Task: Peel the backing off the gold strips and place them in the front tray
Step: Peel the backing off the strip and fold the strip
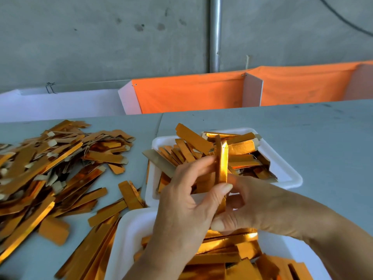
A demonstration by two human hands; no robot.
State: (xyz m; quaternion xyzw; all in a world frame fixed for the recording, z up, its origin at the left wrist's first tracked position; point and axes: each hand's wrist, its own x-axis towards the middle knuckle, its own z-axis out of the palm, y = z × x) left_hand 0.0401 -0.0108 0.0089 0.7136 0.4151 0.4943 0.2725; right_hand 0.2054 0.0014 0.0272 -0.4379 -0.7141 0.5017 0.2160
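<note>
A gold strip (pixel 221 164) stands upright above the far white tray (pixel 286 174), pinched between the left hand (pixel 187 201) and the right hand (pixel 248 205), both clamped on it. Just below them, the near white tray (pixel 129 235) holds more strips. A loose pile (pixel 50 164) covers the bench (pixel 312 134) at left.

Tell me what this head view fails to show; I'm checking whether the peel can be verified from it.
- Backing on the held gold strip: too fine to tell whether it has lifted.
- Right hand fingertips: hidden behind the left hand.
- Near tray: cut off by the bottom edge, partly covered by both forearms.
- Far tray: floor buried under strips.
</note>
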